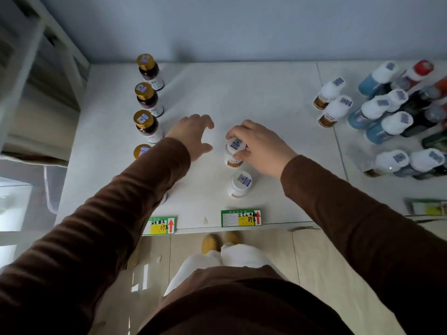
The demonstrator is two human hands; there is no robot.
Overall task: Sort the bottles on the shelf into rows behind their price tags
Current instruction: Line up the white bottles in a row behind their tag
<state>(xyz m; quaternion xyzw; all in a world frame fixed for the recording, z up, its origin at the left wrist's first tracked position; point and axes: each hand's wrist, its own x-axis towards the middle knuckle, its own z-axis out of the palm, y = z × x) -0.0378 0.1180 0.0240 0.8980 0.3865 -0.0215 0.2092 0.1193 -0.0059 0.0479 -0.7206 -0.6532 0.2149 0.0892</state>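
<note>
While the right hand curls over the cap of a white-capped bottle, fingers and thumb pinch the cap from both sides; the bottle stands upright on the white shelf, directly under the palm. Just nearer the shelf's front edge stands a second white-capped bottle, apart from the hand, and in front of both sits the price tag marked 89. Left hand hovers with fingers spread and relaxed, holding nothing, a little left of the gripped bottle. Along the left side, a row of gold-capped brown bottles runs front to back; the nearest one is partly hidden by the left sleeve. The price tag marked 69 is at the front edge below that row. Far right: two more white-capped bottles and a mixed cluster of blue and dark bottles, well apart from both hands.
</note>
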